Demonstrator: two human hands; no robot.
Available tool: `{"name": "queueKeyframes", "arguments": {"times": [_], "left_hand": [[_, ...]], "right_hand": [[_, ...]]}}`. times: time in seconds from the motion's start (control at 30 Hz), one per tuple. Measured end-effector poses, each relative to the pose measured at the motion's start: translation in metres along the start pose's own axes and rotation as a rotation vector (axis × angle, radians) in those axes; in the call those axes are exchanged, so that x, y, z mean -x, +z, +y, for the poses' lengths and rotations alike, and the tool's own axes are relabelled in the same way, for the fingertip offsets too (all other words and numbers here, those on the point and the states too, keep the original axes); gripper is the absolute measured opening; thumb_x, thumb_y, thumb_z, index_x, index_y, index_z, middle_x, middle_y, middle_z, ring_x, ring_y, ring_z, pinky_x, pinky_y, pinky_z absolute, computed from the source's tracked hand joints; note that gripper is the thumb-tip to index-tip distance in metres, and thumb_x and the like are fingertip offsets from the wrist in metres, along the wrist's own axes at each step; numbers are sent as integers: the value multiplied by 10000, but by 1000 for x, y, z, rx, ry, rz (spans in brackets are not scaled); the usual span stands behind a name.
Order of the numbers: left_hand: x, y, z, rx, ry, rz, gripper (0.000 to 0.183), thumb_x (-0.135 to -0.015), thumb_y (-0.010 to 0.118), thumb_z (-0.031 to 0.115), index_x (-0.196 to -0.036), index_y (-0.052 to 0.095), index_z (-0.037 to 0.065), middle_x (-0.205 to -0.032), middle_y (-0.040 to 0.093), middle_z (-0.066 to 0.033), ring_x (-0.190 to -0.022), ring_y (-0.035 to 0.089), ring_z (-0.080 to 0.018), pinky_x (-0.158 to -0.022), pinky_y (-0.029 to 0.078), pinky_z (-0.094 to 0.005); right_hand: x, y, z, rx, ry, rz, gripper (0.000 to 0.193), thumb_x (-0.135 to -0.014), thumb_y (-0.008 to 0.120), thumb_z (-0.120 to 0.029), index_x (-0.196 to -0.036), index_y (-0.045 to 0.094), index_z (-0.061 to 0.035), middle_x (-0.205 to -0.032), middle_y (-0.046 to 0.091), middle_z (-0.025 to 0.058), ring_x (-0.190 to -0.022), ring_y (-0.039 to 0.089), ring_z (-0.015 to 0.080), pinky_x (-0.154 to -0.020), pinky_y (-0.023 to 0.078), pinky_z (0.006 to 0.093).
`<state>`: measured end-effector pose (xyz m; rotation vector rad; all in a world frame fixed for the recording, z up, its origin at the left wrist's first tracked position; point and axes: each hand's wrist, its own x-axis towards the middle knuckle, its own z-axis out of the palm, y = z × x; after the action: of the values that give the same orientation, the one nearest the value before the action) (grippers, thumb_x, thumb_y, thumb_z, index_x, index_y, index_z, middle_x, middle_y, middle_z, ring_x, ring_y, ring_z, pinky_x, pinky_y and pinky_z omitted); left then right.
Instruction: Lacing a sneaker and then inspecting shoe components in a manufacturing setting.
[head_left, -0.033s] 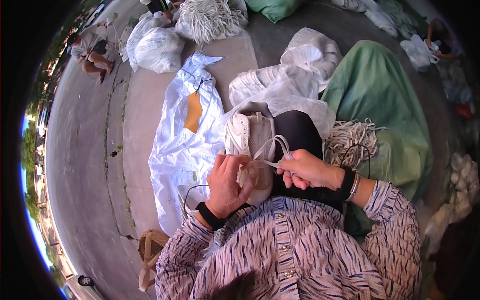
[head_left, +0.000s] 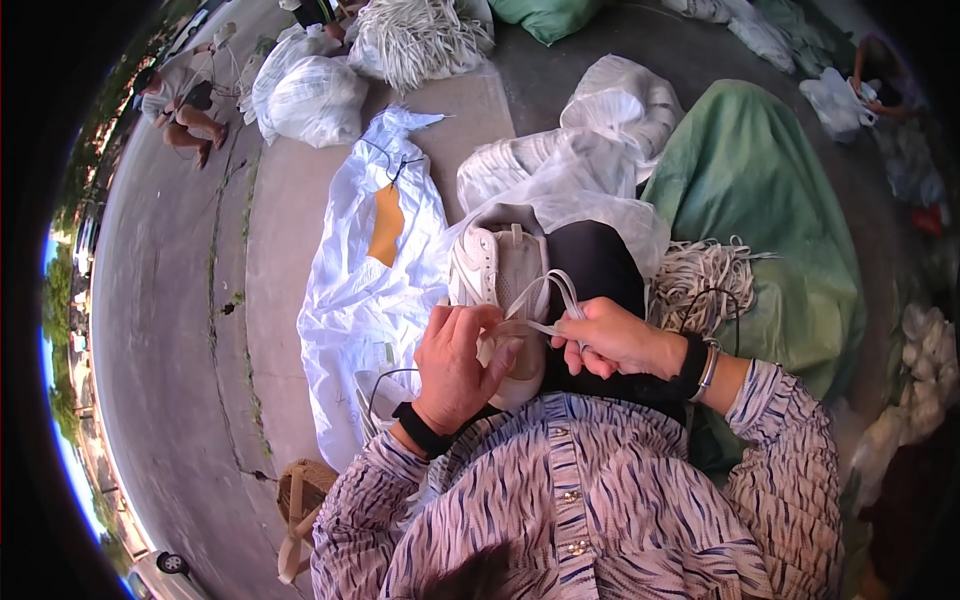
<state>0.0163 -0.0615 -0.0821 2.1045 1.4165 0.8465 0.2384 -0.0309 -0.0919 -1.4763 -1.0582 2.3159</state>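
A pale, off-white sneaker (head_left: 480,262) rests on my lap with its toe toward me. A flat whitish shoelace (head_left: 562,285) loops above its eyelets and runs between my two hands. My right hand (head_left: 615,338) is closed around the lace just right of the shoe. On the shoe's left side, my left hand (head_left: 458,362) is closed, with thumb and fingers pinching the lace by the eyelets; its fingertips are partly hidden. A bundle of similar laces (head_left: 700,285) lies beyond my right wrist.
White plastic sacking (head_left: 350,300) with an orange patch spreads on the left. Clear bags (head_left: 540,170) lie ahead, and a green sack (head_left: 750,190) stands on the right. A woven basket (head_left: 305,490) is low on the left. Other people (head_left: 185,105) sit farther off.
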Motion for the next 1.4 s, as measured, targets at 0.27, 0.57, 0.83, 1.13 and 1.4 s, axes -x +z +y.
{"name": "queueKeyframes", "arguments": {"times": [0.27,0.57,0.83,1.13,1.4], "left_hand": [[-26,9,-6,266,-47,-251,243,-738,613,21,-966,588,102,-792,586,-37,-769,568,-255,-668,458,-351],[-30,19,11,-383,259,-259,146,-691,671,187,-807,592,147,-750,537,-12,-776,546,-217,-636,440,-355],[-20,19,8,-374,195,-189,179,-654,704,204,-746,559,151,-732,503,-2,-774,530,-219,-612,448,-360],[-9,21,-3,-239,45,-29,452,-586,785,209,-971,556,152,-958,506,-60,-907,507,-264,-651,474,-390],[0,27,-17,-101,-130,-13,625,-543,837,227,-1037,483,82,-937,481,-94,-863,473,-281,-762,409,-375]], "right_hand": [[5,0,18,-405,114,-60,213,-920,499,-203,-911,517,9,-622,572,93,-341,414,69,-302,290,198],[4,-6,3,-204,-135,-96,203,-902,540,-207,-917,541,-5,-615,575,90,-345,383,51,-315,270,204],[-16,-66,-56,-387,-93,-55,295,-927,510,-302,-792,550,-43,-621,528,31,-336,362,40,-310,247,167],[-26,-40,-117,-93,-661,-42,310,-926,518,-264,-714,571,-43,-569,516,29,-381,359,37,-328,259,169],[-15,-44,-153,-284,-601,75,331,-898,563,-278,-640,507,-78,-520,468,-6,-345,306,21,-312,218,167]]}}
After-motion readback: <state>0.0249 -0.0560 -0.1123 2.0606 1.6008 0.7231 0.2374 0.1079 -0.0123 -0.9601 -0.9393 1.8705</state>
